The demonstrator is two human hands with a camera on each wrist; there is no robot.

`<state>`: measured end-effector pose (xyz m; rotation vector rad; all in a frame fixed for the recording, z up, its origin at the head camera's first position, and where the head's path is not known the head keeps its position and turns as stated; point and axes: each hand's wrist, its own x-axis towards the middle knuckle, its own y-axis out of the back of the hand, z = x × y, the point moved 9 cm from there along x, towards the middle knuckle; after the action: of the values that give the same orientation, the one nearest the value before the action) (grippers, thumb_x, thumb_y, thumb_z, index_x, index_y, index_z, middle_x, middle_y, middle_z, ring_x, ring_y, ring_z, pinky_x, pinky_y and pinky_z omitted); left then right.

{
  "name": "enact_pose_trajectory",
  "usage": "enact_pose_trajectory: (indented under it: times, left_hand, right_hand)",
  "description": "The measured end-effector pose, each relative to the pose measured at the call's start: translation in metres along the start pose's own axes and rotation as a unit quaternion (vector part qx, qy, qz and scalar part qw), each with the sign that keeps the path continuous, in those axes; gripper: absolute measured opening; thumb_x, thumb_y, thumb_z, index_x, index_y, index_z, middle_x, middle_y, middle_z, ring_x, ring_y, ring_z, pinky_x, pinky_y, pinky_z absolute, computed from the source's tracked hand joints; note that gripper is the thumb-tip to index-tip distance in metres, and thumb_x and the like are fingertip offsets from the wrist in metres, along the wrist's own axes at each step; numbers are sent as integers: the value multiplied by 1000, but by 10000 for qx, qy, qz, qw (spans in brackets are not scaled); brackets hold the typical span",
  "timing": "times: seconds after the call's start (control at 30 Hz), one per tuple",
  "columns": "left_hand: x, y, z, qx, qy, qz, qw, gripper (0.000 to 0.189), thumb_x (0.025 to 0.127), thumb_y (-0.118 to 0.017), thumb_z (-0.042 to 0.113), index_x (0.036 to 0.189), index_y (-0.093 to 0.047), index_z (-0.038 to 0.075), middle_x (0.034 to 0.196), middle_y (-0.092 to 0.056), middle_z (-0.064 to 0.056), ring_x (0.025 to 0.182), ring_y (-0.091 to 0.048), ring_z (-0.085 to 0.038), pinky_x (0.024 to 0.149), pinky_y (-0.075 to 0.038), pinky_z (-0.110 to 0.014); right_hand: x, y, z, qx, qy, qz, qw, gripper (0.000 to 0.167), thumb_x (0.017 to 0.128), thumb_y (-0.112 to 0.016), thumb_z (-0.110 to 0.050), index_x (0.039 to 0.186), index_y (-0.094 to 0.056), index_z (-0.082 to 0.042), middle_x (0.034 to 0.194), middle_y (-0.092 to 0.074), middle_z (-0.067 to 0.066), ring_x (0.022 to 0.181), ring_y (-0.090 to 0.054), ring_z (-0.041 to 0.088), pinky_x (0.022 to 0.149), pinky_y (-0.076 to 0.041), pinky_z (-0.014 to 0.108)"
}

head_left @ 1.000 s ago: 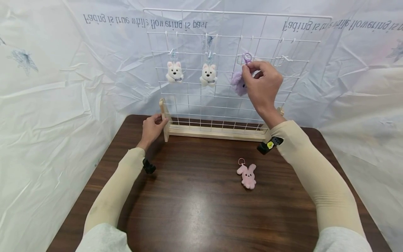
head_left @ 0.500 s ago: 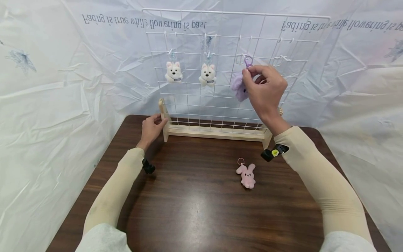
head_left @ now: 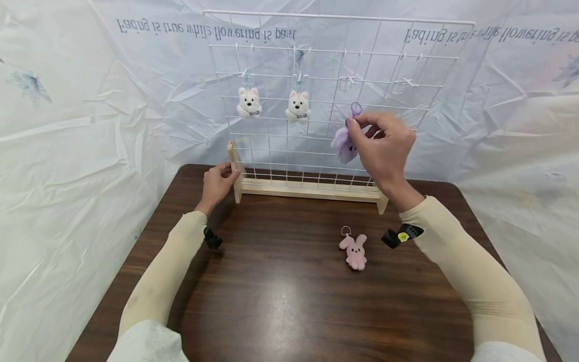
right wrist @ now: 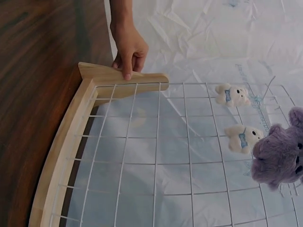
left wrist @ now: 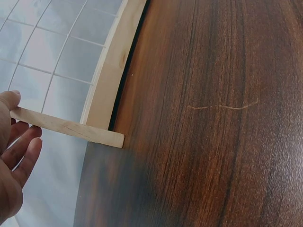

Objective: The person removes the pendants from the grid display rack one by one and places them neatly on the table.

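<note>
My right hand [head_left: 384,143] pinches a purple plush keychain [head_left: 344,149] near its ring [head_left: 356,108], in front of the white wire grid rack [head_left: 339,17]. Part of the toy is behind my fingers; in the right wrist view the fuzzy purple plush [right wrist: 279,156] shows at the right edge. My left hand [head_left: 217,186] grips the wooden side foot [left wrist: 61,125] of the rack between thumb and fingers. Two white plush dog keychains [head_left: 249,103] hang from hooks on the grid's left half. On the brown table lies a pink plush bunny keychain [head_left: 356,255] with its ring.
Two bare hooks, a middle hook [head_left: 347,82] and a right hook [head_left: 404,83], project from the grid's right half. A wooden base bar [head_left: 307,191] runs along the bottom of the rack. Pale cloth [head_left: 90,136] hangs behind and beside the table [head_left: 253,301].
My right hand has come down from the middle hook with the purple plush keychain, its ring now well below that hook. My left hand has stayed on the wooden side foot.
</note>
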<state>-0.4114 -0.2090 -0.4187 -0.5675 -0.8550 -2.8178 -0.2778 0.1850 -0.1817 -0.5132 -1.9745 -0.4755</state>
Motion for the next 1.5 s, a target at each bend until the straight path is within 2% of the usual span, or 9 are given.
enact_pose_trajectory:
  times: [0.4,0.77,1.0,1.27,1.5]
  left_hand:
    - [0,1,-3,55,63,33,10000,43,99,-71,26,133,-66,0,122,-71,-21,110,-71,-33,89,-59,-51]
    - [2,1,-1,42,-15,33,10000,45,99,-70,30,133,-66,1,122,-71,-21,111,-71,-32,89,-59,-50]
    - [3,0,-1,10,-34,35,10000,44,99,-71,30,132,-67,1,121,-72,-21,109,-72,-32,88,-59,-51]
    - [2,-1,-1,22,20,20,10000,43,99,-71,29,132,-67,1,121,-72,-21,108,-72,-33,87,-59,-51]
    - [2,0,-1,35,-10,26,10000,43,99,-71,28,132,-67,0,121,-72,-21,108,-72,-33,87,-59,-51]
  right_hand:
    - [-25,-1,-1,24,160,-462,9988,8,85,-81,-10,87,-82,-2,80,-76,10,64,-58,-1,60,-46,15]
    - [-46,-3,17,-288,141,-871,9957,8,88,-79,-13,88,-83,-6,80,-77,6,67,-66,17,61,-44,15]
    - [-62,-3,24,-422,135,-1014,9939,10,89,-79,-15,88,-83,-6,80,-77,6,72,-64,17,61,-44,21]
    - [-79,-4,32,-599,-77,-1140,9916,14,89,-79,-18,86,-81,-5,81,-76,7,78,-63,18,66,-47,15]
    - [-93,-9,39,-541,-292,-1408,9881,12,91,-78,-15,88,-78,-4,87,-77,7,74,-70,17,66,-56,23]
